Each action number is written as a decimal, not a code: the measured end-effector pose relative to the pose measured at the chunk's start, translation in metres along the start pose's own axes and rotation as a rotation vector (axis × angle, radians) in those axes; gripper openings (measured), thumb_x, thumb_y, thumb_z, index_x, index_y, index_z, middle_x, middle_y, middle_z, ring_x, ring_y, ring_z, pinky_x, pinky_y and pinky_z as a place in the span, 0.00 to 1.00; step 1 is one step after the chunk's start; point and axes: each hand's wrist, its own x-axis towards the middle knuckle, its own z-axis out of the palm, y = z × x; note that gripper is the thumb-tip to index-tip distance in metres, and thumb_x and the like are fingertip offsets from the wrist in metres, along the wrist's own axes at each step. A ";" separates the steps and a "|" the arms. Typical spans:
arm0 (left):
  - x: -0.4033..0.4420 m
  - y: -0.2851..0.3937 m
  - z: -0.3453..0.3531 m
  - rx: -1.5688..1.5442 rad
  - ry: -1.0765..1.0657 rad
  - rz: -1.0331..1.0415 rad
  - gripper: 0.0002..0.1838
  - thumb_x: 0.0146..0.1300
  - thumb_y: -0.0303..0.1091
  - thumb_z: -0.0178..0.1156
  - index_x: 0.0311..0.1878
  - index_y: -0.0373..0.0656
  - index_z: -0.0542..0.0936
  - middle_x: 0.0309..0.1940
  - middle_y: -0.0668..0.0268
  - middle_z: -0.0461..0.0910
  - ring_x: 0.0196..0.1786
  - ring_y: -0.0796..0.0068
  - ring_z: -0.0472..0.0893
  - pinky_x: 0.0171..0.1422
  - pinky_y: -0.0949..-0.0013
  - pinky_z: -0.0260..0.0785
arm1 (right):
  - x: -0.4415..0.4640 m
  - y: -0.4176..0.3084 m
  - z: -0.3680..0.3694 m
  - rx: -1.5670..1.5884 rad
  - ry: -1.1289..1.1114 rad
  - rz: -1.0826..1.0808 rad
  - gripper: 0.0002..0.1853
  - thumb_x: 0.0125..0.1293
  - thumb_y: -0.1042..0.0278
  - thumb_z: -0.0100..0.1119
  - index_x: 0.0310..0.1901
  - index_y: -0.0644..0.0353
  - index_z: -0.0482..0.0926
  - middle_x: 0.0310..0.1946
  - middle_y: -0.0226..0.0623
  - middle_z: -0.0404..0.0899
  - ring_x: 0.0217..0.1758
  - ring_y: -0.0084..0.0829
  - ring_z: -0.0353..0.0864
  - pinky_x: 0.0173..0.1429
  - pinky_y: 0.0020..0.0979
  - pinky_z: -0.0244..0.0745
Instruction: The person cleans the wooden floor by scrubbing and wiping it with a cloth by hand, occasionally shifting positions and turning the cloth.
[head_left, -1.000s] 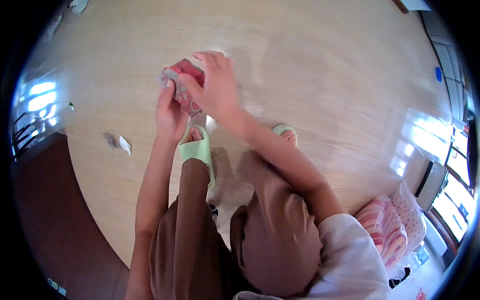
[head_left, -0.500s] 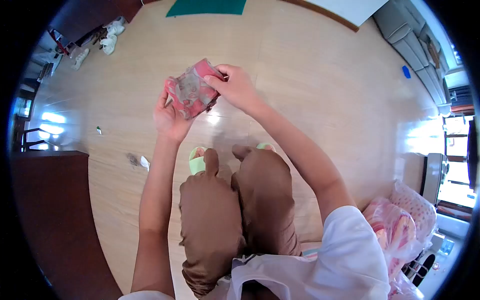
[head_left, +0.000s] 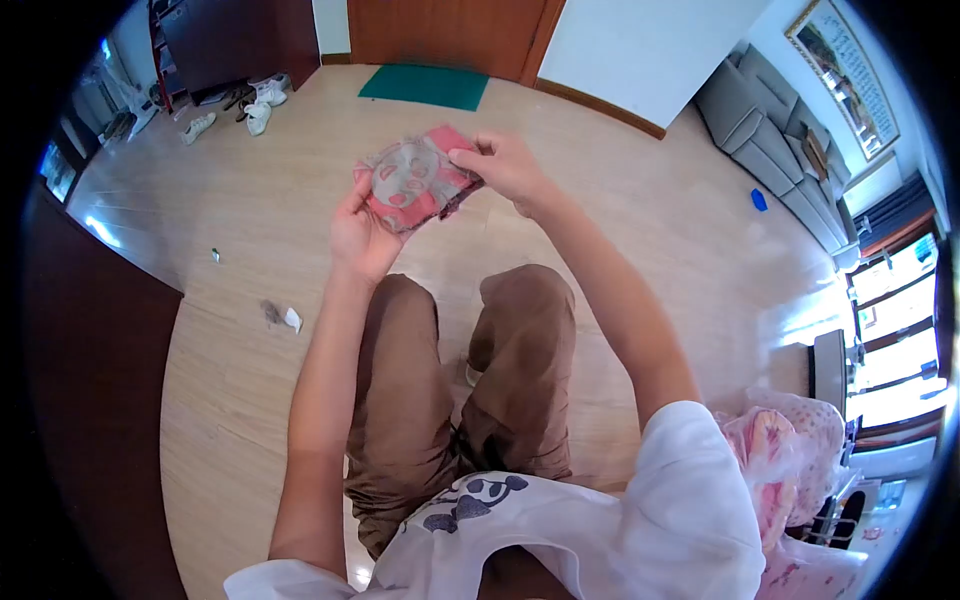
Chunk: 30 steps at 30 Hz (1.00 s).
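Observation:
A folded red and grey patterned cloth (head_left: 412,178) is held up over the floor, out in front of the knees. Fuzz clings to its upper edge, and a dark ragged strip shows along its lower right side. My left hand (head_left: 366,232) supports it from the lower left, fingers partly behind it and thumb at its edge. At the upper right corner, my right hand (head_left: 508,172) pinches the cloth between thumb and fingers. The far side of the cloth is out of sight.
A grey dust clump (head_left: 270,312) and a crumpled white scrap (head_left: 293,320) lie on the floor. A dark cabinet (head_left: 90,400) stands left. Farther off are shoes (head_left: 258,118), a green mat (head_left: 425,87), a blue object (head_left: 759,200) and a grey sofa (head_left: 765,130). Plastic-wrapped pink bundles (head_left: 775,460) sit right.
My view has tilted up, bringing the door and more of the sofa into sight. Both hands keep hold of the cloth, whose printed face now looks flatter. The green slippers have gone out of view.

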 end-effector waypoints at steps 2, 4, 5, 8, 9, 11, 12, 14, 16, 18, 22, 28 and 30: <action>-0.018 -0.001 0.016 -0.003 -0.010 0.008 0.22 0.79 0.40 0.39 0.70 0.43 0.65 0.71 0.56 0.67 0.74 0.53 0.66 0.78 0.42 0.55 | -0.026 -0.021 0.006 0.067 -0.004 0.080 0.15 0.67 0.61 0.63 0.44 0.67 0.82 0.36 0.34 0.83 0.38 0.26 0.83 0.46 0.32 0.81; -0.028 -0.003 0.023 0.015 0.004 0.027 0.23 0.79 0.40 0.39 0.71 0.42 0.65 0.71 0.56 0.67 0.74 0.53 0.66 0.78 0.42 0.55 | -0.041 -0.026 0.011 0.120 0.009 0.153 0.15 0.68 0.62 0.62 0.46 0.67 0.82 0.38 0.34 0.83 0.39 0.26 0.83 0.48 0.31 0.82; -0.035 -0.004 0.027 0.021 -0.014 0.010 0.23 0.79 0.40 0.39 0.71 0.42 0.64 0.71 0.56 0.67 0.74 0.53 0.66 0.78 0.42 0.55 | -0.048 -0.026 0.014 0.113 0.014 0.165 0.16 0.68 0.61 0.62 0.48 0.67 0.81 0.39 0.35 0.83 0.40 0.26 0.83 0.48 0.31 0.82; -0.045 -0.004 0.035 0.032 -0.056 -0.036 0.24 0.78 0.40 0.39 0.72 0.42 0.64 0.71 0.55 0.67 0.74 0.52 0.65 0.78 0.41 0.54 | -0.061 -0.029 0.018 0.085 0.027 0.182 0.20 0.67 0.60 0.63 0.53 0.68 0.79 0.43 0.37 0.83 0.43 0.27 0.84 0.50 0.32 0.81; -0.046 -0.004 0.036 0.030 -0.060 -0.050 0.24 0.78 0.41 0.40 0.72 0.43 0.65 0.72 0.56 0.67 0.74 0.52 0.65 0.78 0.41 0.54 | -0.067 -0.033 0.020 0.071 0.031 0.178 0.22 0.67 0.59 0.63 0.55 0.68 0.78 0.44 0.39 0.83 0.44 0.28 0.84 0.51 0.33 0.81; -0.050 -0.010 0.036 0.035 -0.066 -0.060 0.24 0.78 0.41 0.40 0.72 0.43 0.64 0.72 0.56 0.67 0.74 0.52 0.65 0.78 0.40 0.54 | -0.072 -0.030 0.020 -0.043 0.095 0.115 0.26 0.66 0.57 0.63 0.59 0.68 0.77 0.47 0.43 0.82 0.46 0.31 0.84 0.52 0.34 0.81; -0.054 -0.012 0.038 0.041 -0.068 -0.054 0.25 0.78 0.41 0.40 0.72 0.43 0.64 0.72 0.56 0.67 0.74 0.52 0.65 0.78 0.40 0.54 | -0.068 -0.019 0.018 -0.144 0.154 0.056 0.28 0.65 0.56 0.64 0.60 0.67 0.76 0.49 0.45 0.82 0.48 0.32 0.84 0.53 0.34 0.81; -0.057 -0.017 0.038 0.065 -0.056 -0.024 0.25 0.78 0.41 0.41 0.73 0.43 0.63 0.71 0.55 0.67 0.74 0.52 0.66 0.78 0.40 0.55 | -0.071 -0.014 0.016 -0.317 0.237 -0.040 0.31 0.63 0.54 0.64 0.62 0.67 0.74 0.51 0.48 0.82 0.51 0.35 0.84 0.54 0.35 0.80; -0.062 -0.026 0.042 0.096 -0.030 0.021 0.25 0.77 0.41 0.41 0.73 0.43 0.63 0.71 0.55 0.67 0.73 0.52 0.66 0.78 0.40 0.55 | -0.083 -0.028 0.017 -0.467 0.286 -0.110 0.33 0.62 0.53 0.64 0.63 0.67 0.74 0.53 0.51 0.81 0.54 0.38 0.83 0.56 0.36 0.79; -0.071 -0.037 0.046 0.127 -0.024 0.003 0.23 0.77 0.39 0.41 0.72 0.42 0.64 0.69 0.57 0.69 0.71 0.55 0.69 0.76 0.44 0.59 | -0.100 -0.043 0.019 -0.374 0.207 -0.017 0.33 0.62 0.52 0.64 0.64 0.64 0.74 0.53 0.50 0.81 0.57 0.39 0.81 0.57 0.37 0.78; -0.080 -0.069 0.044 0.200 0.071 -0.015 0.23 0.77 0.37 0.41 0.71 0.41 0.64 0.66 0.60 0.71 0.68 0.60 0.72 0.73 0.49 0.65 | -0.115 -0.040 0.014 -0.527 0.075 -0.043 0.30 0.66 0.51 0.62 0.66 0.57 0.74 0.54 0.48 0.80 0.59 0.37 0.79 0.61 0.37 0.75; -0.074 -0.108 0.020 0.546 0.113 0.043 0.25 0.77 0.42 0.45 0.71 0.40 0.65 0.63 0.62 0.74 0.65 0.70 0.75 0.67 0.66 0.71 | -0.110 -0.016 -0.009 -0.449 -0.126 -0.076 0.29 0.62 0.57 0.68 0.65 0.52 0.76 0.55 0.48 0.81 0.58 0.36 0.79 0.62 0.39 0.75; -0.078 -0.123 0.017 0.683 0.099 0.158 0.26 0.77 0.44 0.45 0.72 0.41 0.63 0.64 0.63 0.74 0.65 0.72 0.74 0.70 0.67 0.68 | -0.113 -0.009 -0.011 -0.469 -0.112 -0.006 0.28 0.63 0.57 0.68 0.65 0.51 0.77 0.53 0.46 0.82 0.57 0.35 0.80 0.61 0.36 0.76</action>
